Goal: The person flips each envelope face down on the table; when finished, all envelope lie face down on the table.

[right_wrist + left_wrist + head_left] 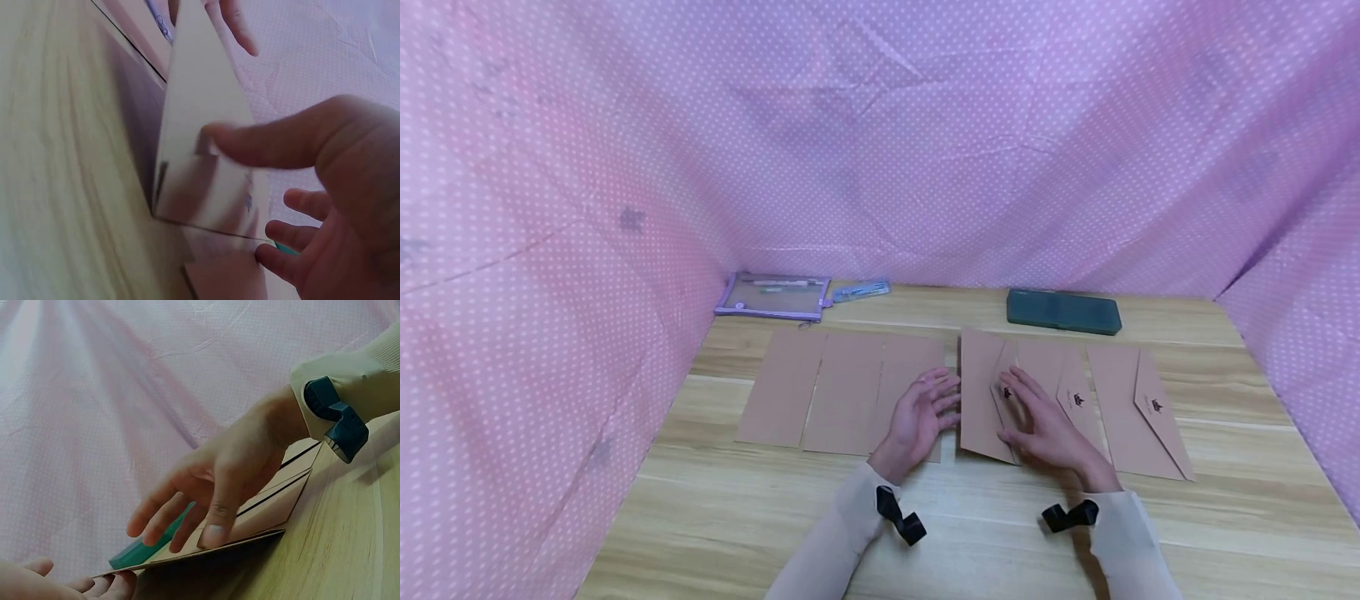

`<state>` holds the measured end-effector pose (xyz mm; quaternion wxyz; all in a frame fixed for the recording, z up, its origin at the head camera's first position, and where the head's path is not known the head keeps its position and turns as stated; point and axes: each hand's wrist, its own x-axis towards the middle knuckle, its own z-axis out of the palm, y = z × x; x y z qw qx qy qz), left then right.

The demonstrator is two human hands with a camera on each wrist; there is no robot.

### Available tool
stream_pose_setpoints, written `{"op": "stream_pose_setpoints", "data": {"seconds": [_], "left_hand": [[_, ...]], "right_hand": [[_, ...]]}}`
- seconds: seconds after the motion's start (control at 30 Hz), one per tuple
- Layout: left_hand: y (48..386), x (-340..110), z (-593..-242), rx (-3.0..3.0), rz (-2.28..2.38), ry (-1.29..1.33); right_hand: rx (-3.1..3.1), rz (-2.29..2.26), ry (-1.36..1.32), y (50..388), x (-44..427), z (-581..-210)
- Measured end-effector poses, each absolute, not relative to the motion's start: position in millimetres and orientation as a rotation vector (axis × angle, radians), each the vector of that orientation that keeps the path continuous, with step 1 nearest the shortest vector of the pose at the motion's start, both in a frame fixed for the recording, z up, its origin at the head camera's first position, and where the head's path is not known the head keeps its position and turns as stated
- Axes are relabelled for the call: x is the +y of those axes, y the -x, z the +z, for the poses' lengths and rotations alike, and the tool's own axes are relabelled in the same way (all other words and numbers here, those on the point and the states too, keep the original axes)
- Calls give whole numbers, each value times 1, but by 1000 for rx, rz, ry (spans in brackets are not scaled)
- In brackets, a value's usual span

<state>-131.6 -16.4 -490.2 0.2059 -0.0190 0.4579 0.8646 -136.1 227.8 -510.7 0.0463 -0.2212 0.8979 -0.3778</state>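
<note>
A brown paper envelope [981, 392] tilts up off the table along its left side, its pointed flap with a crown print facing up. My left hand [917, 421] is palm up, and its extended fingers reach the raised edge; in the left wrist view the fingertips [125, 582] lie at or under that edge. Over the flap side hovers my right hand [1048, 425], fingers spread and loosely bent. The thumb [262, 144] is blurred close to the paper in the right wrist view; contact is hard to tell. Right of it, two more flap-up envelopes [1112, 400] lie flat.
Three plain-side-up envelopes [842, 392] lie in a row at left, the third partly behind my left hand. Along the back are a purple-edged zip pouch [782, 302] with pens, a small blue packet [861, 291] and a dark green case [1063, 311]. A pink dotted curtain [880, 167] surrounds the table.
</note>
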Motion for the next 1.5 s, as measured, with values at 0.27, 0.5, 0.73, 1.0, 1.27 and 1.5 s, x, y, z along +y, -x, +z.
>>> {"op": "stream_pose_setpoints", "data": {"seconds": [0.27, 0.5, 0.73, 1.0, 1.27, 1.5], "left_hand": [[130, -16, -487, 1244, 2420, -10], [128, -13, -480, 1229, 2426, -52], [126, -10, -473, 1244, 2426, -91], [125, -5, -470, 1201, 2431, -130], [124, -1, -471, 1151, 2424, -186], [124, 5, -473, 1156, 2385, -195]], "right_hand": [[2646, -1300, 499, 134, 219, -508], [2591, -1431, 539, 133, 212, -508], [2507, -1554, 613, 132, 206, -507], [2373, -1704, 685, 129, 200, -505], [2294, -1761, 650, 127, 199, -502], [2273, -1786, 632, 127, 200, -501]]}}
